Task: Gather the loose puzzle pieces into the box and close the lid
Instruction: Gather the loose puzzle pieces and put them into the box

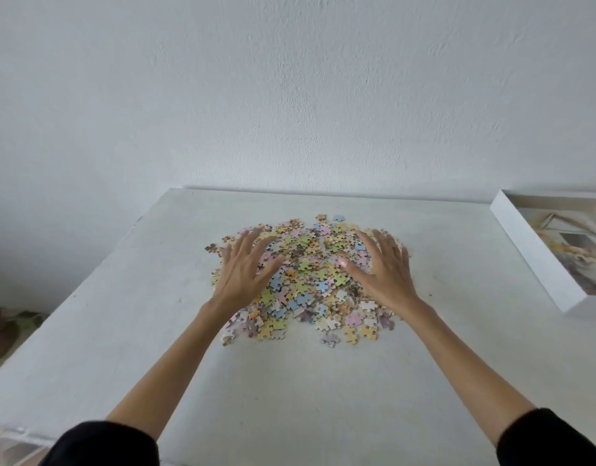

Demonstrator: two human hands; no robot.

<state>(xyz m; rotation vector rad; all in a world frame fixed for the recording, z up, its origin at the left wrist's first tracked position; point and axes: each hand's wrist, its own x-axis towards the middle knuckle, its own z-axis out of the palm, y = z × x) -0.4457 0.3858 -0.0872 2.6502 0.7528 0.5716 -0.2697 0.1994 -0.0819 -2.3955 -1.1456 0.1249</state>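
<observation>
- The puzzle pieces lie in one loose heap on the table.
- The left hand and right hand flank the heap's sides, fingers spread and holding nothing, likely to rake the pieces together.
- The box sits well right of the heap, open; no lid visible.

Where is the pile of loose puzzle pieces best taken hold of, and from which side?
Probably at the low outer edges of the pile of puzzle pieces: left hand from the left, right hand from the right, palms sliding along the table and pressing inward. The pieces lie flat, loose and spread, so a pinch from above would lift only a few.
</observation>
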